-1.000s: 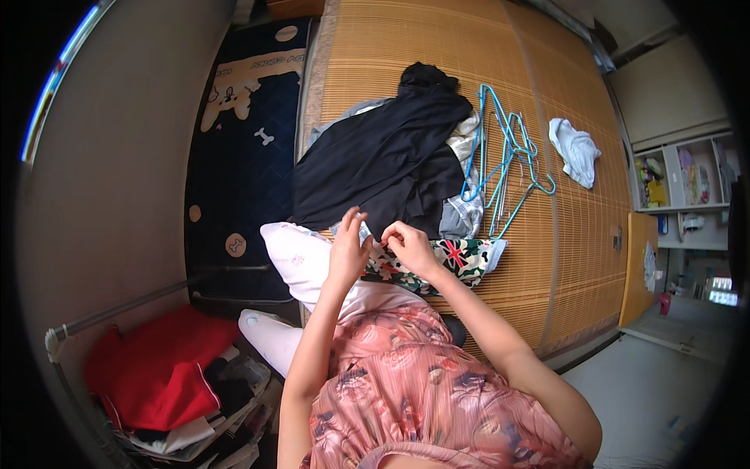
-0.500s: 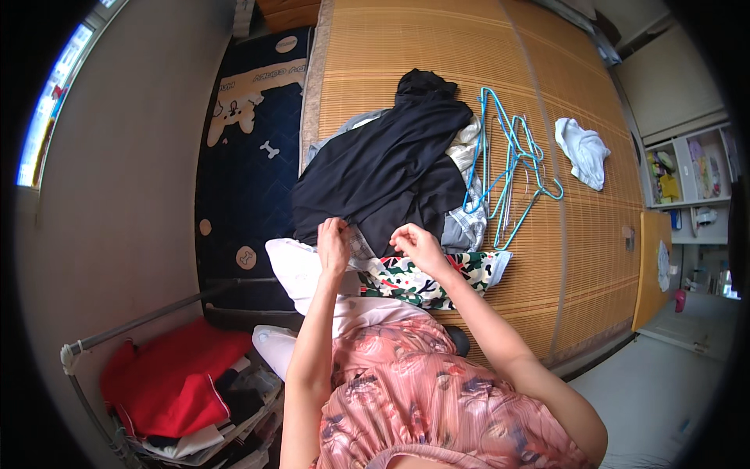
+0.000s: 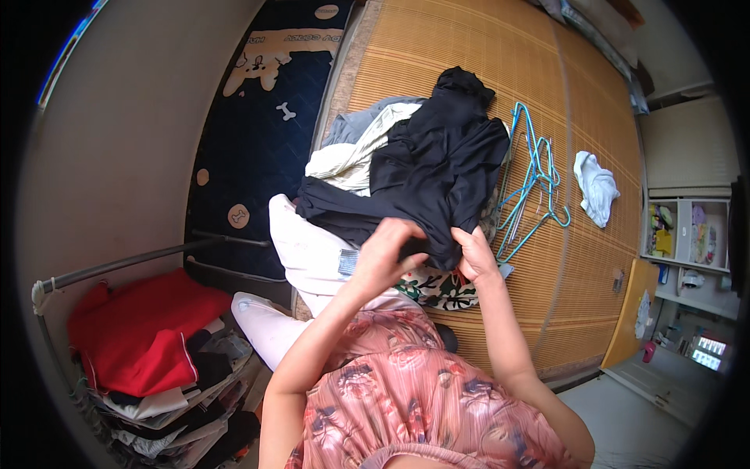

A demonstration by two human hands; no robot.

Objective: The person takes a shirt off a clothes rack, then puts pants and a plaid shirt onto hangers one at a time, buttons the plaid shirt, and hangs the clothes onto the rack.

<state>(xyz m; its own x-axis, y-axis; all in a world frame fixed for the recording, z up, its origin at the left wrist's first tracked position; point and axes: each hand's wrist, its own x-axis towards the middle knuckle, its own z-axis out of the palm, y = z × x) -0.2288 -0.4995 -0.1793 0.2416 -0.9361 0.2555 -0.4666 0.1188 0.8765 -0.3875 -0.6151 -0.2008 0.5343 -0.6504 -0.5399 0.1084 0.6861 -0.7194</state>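
Note:
A black garment (image 3: 426, 168) lies spread over a pile of clothes in front of me, its near part gathered by my hands. My right hand (image 3: 475, 254) is closed on its near right edge, the thumb pressed against the cloth. My left hand (image 3: 391, 248) is just to the left, over the near edge, thumb and fingers apart and slightly curled. From under the black cloth show a cream striped garment (image 3: 342, 164), a grey garment (image 3: 351, 125) and a camouflage-patterned garment (image 3: 441, 291) near my lap.
Several blue hangers (image 3: 539, 184) lie right of the pile on the bamboo mat (image 3: 469, 39). Farther right is a crumpled pale blue cloth (image 3: 596, 187). A metal rail (image 3: 148, 258) runs at the left, beside a heap with a red garment (image 3: 148, 336). A dark patterned mat (image 3: 269, 148) lies beyond it.
The black garment's near end has been pulled toward me and gathered, baring the cream striped cloth. My right hand has moved right and closed on the edge; my left has moved right too.

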